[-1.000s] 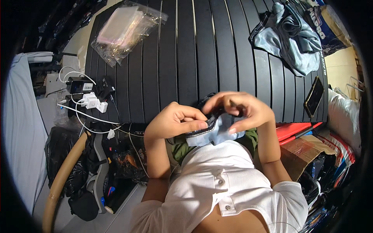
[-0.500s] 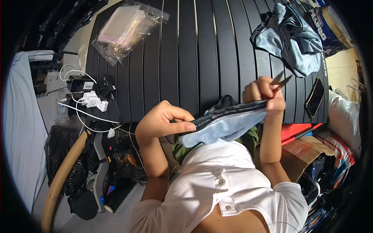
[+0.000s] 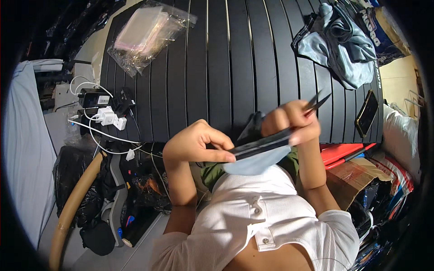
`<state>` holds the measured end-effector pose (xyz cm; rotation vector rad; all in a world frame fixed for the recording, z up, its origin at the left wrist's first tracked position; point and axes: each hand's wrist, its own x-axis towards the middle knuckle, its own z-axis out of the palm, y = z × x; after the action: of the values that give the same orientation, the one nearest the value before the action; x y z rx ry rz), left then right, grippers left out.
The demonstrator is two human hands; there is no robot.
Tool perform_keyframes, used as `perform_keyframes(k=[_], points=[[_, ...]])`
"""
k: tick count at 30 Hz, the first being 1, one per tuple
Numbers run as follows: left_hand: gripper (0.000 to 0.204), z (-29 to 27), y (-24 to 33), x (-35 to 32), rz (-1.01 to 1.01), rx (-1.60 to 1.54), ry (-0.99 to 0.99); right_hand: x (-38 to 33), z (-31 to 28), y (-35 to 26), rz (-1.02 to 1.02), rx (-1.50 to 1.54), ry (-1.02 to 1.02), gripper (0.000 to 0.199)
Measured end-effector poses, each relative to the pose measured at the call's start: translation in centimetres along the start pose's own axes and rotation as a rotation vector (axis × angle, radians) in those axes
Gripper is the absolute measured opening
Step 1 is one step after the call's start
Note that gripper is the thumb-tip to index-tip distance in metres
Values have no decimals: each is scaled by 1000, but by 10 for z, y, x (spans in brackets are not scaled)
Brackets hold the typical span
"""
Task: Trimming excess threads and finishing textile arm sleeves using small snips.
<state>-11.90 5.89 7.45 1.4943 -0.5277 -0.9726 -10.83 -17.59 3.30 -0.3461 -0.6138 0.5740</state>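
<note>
In front of my lap I hold a light grey-blue garment (image 3: 257,166) by its black elastic waistband (image 3: 260,147). My left hand (image 3: 199,143) pinches the left end of the band between thumb and fingers. At the other end my right hand (image 3: 294,121) grips the band, with a small pair of thread snips (image 3: 319,103) kept in the same hand. The dark pointed blades stick out past the fingers, up and to the right, slightly apart. Motion blurs the right hand and the band. The fabric's lower part hangs in front of my white shirt.
The black slatted table (image 3: 194,81) carries clear plastic bags (image 3: 144,36) at far left and a pile of grey-blue garments (image 3: 337,49) at far right. A phone (image 3: 366,114) lies near the right edge. Chargers (image 3: 106,116) with white cables sit at left; a cardboard box (image 3: 355,176) stands below right.
My right hand, with the snips, has moved left and down, closer to my left hand. The stretch of waistband between the hands is shorter, and the left hand has shifted slightly right.
</note>
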Motion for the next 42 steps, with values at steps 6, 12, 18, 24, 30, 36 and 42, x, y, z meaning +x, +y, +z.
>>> perform_keyframes(k=[6,12,18,24,30,36,42], points=[[14,-4,-4,-4,211,-56,7,-11,-21,-20,-166,198,41,27],[16,2,0,0,89,-91,96,-1,-9,-14,119,-677,237,44],[15,4,-3,5,34,-108,109,10,9,4,386,-788,-5,42],[14,-2,-9,-3,116,-139,117,-2,-5,-4,-131,133,-10,31],[13,-7,-8,-11,147,-240,115,-9,-20,-27,-177,-109,204,32],[17,-3,-17,-3,374,-201,222,-16,-27,-22,-184,-88,245,31],[22,6,-20,9,312,-346,273,-9,-25,-24,-23,-271,579,34]])
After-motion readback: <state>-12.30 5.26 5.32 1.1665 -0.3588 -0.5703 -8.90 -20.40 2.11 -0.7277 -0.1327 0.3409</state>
